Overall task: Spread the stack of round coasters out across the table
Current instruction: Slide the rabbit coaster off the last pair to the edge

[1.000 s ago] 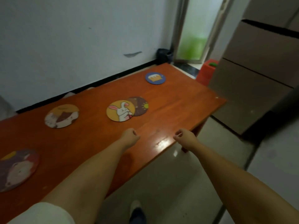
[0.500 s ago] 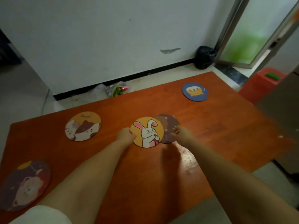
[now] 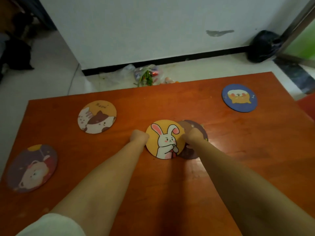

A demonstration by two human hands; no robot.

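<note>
Two round coasters overlap at the middle of the orange-brown table [image 3: 170, 103]: a yellow rabbit coaster [image 3: 166, 138] lies on top of a dark brown coaster [image 3: 190, 124]. My left hand [image 3: 139, 137] has curled fingers at the rabbit coaster's left edge. My right hand [image 3: 193, 136] rests with curled fingers on the dark brown coaster, against the rabbit coaster's right edge. Both hands' fingertips are hidden. Three more coasters lie apart: a cat coaster [image 3: 97, 116] at the back left, a purple bear coaster [image 3: 32, 167] at the near left, a blue coaster [image 3: 239, 97] at the back right.
Behind the table's far edge, plastic bags [image 3: 146, 75] lie on the floor by a white wall. A black bag [image 3: 262, 46] sits in the corner by a doorway. A red object [image 3: 306, 106] stands off the table's right edge.
Both hands moved from the table's near edge forward to the overlapping pair. The right hand shifted left onto the dark brown coaster, up to the rabbit coaster's edge. The view has turned left and down.
</note>
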